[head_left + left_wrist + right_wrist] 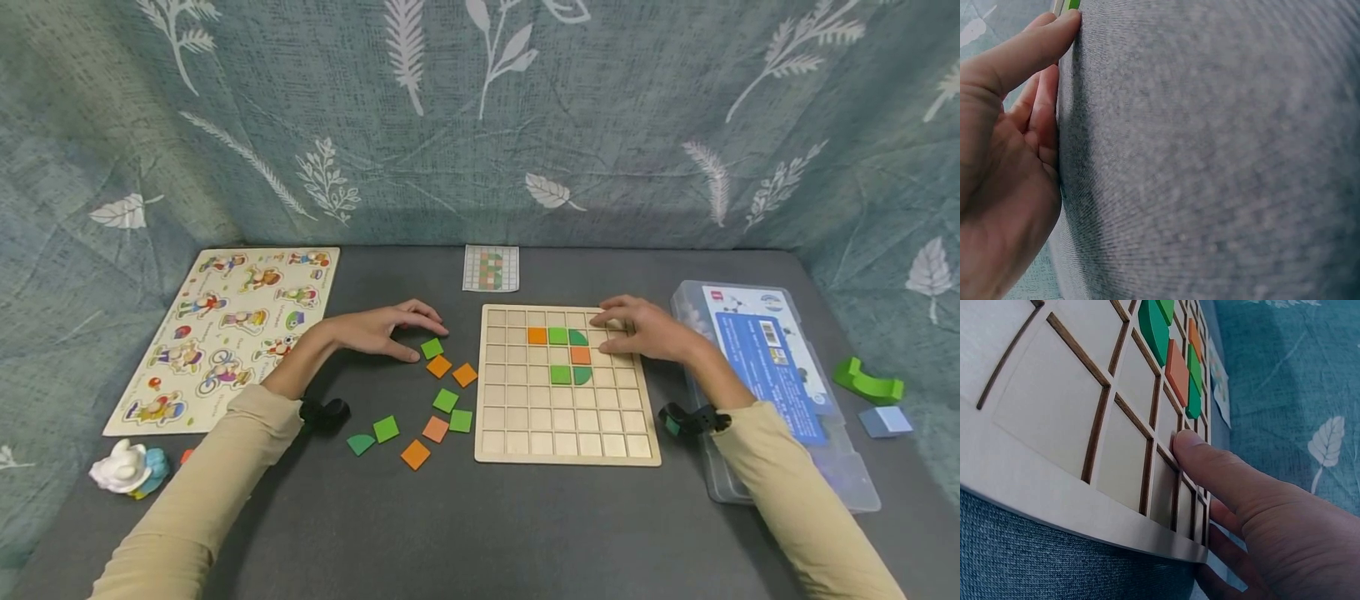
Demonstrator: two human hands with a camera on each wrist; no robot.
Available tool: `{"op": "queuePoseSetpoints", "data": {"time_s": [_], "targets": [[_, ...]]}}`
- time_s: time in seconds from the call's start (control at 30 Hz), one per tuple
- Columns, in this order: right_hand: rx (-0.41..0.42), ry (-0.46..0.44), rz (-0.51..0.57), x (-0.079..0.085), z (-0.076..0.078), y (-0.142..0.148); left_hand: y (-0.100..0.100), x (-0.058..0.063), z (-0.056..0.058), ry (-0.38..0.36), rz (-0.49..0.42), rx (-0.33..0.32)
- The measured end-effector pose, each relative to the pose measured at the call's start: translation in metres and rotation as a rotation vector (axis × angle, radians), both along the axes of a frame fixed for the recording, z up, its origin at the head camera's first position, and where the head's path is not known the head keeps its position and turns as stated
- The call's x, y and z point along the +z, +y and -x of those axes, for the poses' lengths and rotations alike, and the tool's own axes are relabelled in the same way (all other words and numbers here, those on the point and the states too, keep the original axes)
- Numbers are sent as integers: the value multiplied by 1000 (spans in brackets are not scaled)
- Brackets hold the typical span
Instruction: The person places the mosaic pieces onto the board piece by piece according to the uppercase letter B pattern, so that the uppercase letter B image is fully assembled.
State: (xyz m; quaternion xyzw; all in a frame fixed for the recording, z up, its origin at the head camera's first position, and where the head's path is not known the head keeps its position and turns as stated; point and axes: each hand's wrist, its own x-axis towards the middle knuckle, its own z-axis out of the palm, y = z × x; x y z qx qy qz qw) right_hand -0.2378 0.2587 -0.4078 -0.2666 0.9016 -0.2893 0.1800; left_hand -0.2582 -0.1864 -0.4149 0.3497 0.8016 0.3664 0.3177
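In the head view my left hand (pixel 378 332) rests low over the dark table, its fingers loosely bent. The thumb tip lies right beside a green square tile (pixel 432 348), whose edge (pixel 1072 4) shows by the thumb in the left wrist view. My right hand (pixel 647 327) lies over the upper right of a wooden grid board (pixel 517 417), thumb on the squares and fingers by the far edge. No tile shows in its grasp. Set in the board are an orange tile (pixel 537 335), green squares (pixel 558 335), a salmon square (pixel 580 355) and dark green quarter-rounds (pixel 582 376).
Loose tiles, among them a dark green quarter-round (pixel 361 444) and an orange square (pixel 416 454), lie left of the board. A pattern card (pixel 491 268) stands behind it. A picture puzzle (pixel 255 292) and figurine (pixel 131 468) are left; a plastic case (pixel 787 467) and blocks (pixel 887 422) right.
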Motion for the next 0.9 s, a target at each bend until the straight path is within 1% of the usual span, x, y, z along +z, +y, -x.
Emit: {"op": "queuePoseSetpoints", "data": {"time_s": [0.3, 0.43, 0.53, 0.63, 0.7, 0.77, 0.83, 0.9], "targets": [[-1, 2, 1, -2, 0, 1, 0, -1, 1, -4, -2, -3], [0, 7, -5, -2, 0, 1, 1, -2, 2, 16, -11, -5], [-6, 3, -4, -2, 0, 2, 4, -4, 2, 48, -20, 1], [-5, 1, -3, -1, 0, 2, 7, -4, 1, 99, -21, 43], [-2, 3, -3, -1, 0, 2, 11, -3, -1, 145, -26, 101], [3, 7, -4, -1, 1, 2, 17, -3, -3, 215, -25, 164], [3, 8, -7, -2, 1, 2, 29, -2, -7, 285, -31, 218], [3, 7, -5, -2, 1, 1, 46, 1, -12, 344, -35, 252]]}}
